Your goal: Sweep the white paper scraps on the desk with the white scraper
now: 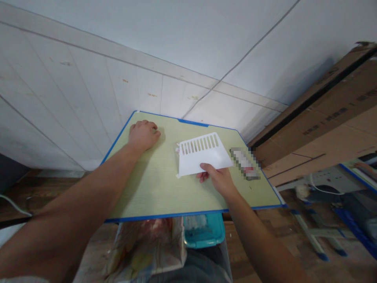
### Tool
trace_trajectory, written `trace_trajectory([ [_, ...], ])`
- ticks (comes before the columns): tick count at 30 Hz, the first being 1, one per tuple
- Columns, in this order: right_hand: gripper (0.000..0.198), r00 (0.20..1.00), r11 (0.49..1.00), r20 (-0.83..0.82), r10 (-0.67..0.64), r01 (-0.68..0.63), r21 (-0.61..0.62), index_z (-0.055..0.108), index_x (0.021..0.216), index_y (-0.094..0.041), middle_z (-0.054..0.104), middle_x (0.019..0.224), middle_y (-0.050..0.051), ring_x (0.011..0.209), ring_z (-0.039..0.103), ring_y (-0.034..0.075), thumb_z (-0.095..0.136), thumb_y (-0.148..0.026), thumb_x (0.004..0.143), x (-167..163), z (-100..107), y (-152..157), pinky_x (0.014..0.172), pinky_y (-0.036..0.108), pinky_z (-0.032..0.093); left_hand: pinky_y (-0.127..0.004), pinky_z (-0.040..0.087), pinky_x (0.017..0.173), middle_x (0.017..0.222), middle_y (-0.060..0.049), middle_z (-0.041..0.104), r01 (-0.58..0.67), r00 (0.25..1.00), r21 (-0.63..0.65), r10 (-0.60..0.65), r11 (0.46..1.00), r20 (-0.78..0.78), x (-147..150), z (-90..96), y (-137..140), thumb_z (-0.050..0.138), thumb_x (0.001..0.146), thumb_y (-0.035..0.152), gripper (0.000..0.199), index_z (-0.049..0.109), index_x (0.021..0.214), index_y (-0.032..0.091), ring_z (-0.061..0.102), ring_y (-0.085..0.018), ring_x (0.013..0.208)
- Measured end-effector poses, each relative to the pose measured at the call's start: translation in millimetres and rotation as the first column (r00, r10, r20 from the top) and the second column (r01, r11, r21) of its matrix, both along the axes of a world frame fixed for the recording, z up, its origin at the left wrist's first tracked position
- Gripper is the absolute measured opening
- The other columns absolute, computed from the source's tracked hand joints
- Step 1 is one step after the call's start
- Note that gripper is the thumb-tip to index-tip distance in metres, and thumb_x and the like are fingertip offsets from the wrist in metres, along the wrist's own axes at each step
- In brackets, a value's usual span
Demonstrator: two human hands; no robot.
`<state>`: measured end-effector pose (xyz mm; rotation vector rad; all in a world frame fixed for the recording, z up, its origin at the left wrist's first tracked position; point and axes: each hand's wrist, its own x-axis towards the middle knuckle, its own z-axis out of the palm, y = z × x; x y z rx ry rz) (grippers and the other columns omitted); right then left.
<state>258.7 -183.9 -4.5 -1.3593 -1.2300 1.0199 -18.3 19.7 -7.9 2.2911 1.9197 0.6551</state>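
A thin white card [203, 159] with a row of slots along its far side is held just above the desk. My right hand [216, 177] grips its near edge, thumb on top and fingers underneath. Past the card's left edge peeks a clear, partly pinkish item [177, 150], mostly covered, so its kind cannot be told. My left hand [143, 135] lies on the desk's left side, away from the card. Its fingers are curled in, and whatever is under them, if anything, is hidden.
The pale green desk [165, 196] has a blue rim and stands against a white wall. A blurred-out phone-like object [245, 163] lies on its right. Cardboard boxes [324, 118] lean beyond. Below the front edge are a teal container [203, 232] and a patterned bag [153, 251].
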Motion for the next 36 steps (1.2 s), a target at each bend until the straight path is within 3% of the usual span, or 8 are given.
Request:
trace_trajectory([
  [6, 0.032, 0.998, 0.998, -0.033, -0.052, 0.051, -0.028, 0.078, 0.067, -0.025, 0.08, 0.063, 0.009, 0.052, 0.067, 0.022, 0.087, -0.052, 0.081, 1, -9, -10, 0.055, 0.036, 0.061, -0.06, 0.053, 0.134, 0.158, -0.021, 0.083, -0.009, 1.0, -0.009, 0.009, 1.0, -0.007, -1, 0.8, 2, 0.06, 0.104, 0.042, 0.051, 0.091, 0.139, 0.022, 0.07, -0.045, 0.154],
  [9, 0.03, 0.993, 0.995, -0.056, -0.1, 0.1, -0.003, 0.071, 0.06, -0.027, 0.072, 0.055, 0.006, 0.049, 0.062, 0.021, 0.083, -0.047, 0.079, 1, -8, -10, 0.052, 0.036, 0.057, -0.061, 0.054, 0.134, 0.156, -0.021, 0.083, -0.004, 1.0, -0.005, 0.004, 1.0, 0.006, -1, 1.1, 1, 0.062, 0.102, 0.042, 0.05, 0.092, 0.137, 0.022, 0.071, -0.046, 0.152],
  [16, 0.029, 0.996, 0.996, -0.021, -0.091, 0.091, -0.003, 0.076, 0.061, -0.026, 0.075, 0.06, 0.008, 0.051, 0.065, 0.022, 0.085, -0.047, 0.079, 4, -3, -16, 0.055, 0.038, 0.06, -0.063, 0.055, 0.133, 0.153, -0.02, 0.084, -0.005, 1.0, 0.0, 0.005, 1.0, 0.022, 0, 2.2, 1, 0.065, 0.099, 0.045, 0.047, 0.092, 0.133, 0.026, 0.07, -0.046, 0.15],
  [20, 0.028, 0.983, 0.982, -0.019, -0.184, 0.185, 0.033, 0.07, 0.056, -0.028, 0.069, 0.053, 0.005, 0.049, 0.062, 0.021, 0.082, -0.043, 0.077, 11, -2, -26, 0.053, 0.036, 0.057, -0.063, 0.056, 0.131, 0.15, -0.02, 0.085, -0.007, 1.0, 0.004, 0.007, 1.0, 0.013, 1, 2.8, 0, 0.063, 0.099, 0.046, 0.049, 0.092, 0.134, 0.026, 0.07, -0.046, 0.148],
  [29, 0.034, 0.975, 0.974, -0.01, -0.224, 0.224, 0.039, 0.071, 0.056, -0.028, 0.069, 0.054, 0.006, 0.052, 0.062, 0.022, 0.082, -0.045, 0.084, 24, -22, -46, 0.056, 0.038, 0.058, -0.063, 0.055, 0.132, 0.152, -0.019, 0.084, -0.003, 1.0, 0.0, 0.003, 1.0, -0.006, -1, 1.9, 2, 0.063, 0.098, 0.047, 0.051, 0.091, 0.135, 0.026, 0.07, -0.047, 0.151],
  [33, 0.033, 0.961, 0.96, -0.051, -0.273, 0.275, 0.055, 0.065, 0.054, -0.03, 0.062, 0.048, 0.001, 0.047, 0.056, 0.02, 0.082, -0.041, 0.08, 27, -22, -52, 0.051, 0.036, 0.053, -0.061, 0.054, 0.132, 0.154, -0.019, 0.084, -0.003, 1.0, -0.014, 0.003, 1.0, -0.022, -1, 3.0, 0, 0.064, 0.097, 0.048, 0.053, 0.091, 0.136, 0.026, 0.07, -0.046, 0.151],
  [36, 0.032, 0.957, 0.955, -0.052, -0.285, 0.289, 0.073, 0.068, 0.056, -0.029, 0.065, 0.05, 0.002, 0.048, 0.059, 0.021, 0.083, -0.042, 0.081, 27, -22, -55, 0.052, 0.036, 0.055, -0.058, 0.053, 0.133, 0.159, -0.021, 0.082, -0.008, 1.0, -0.033, 0.007, 0.999, -0.03, -1, 3.7, -1, 0.062, 0.099, 0.049, 0.055, 0.09, 0.138, 0.023, 0.07, -0.046, 0.154],
])
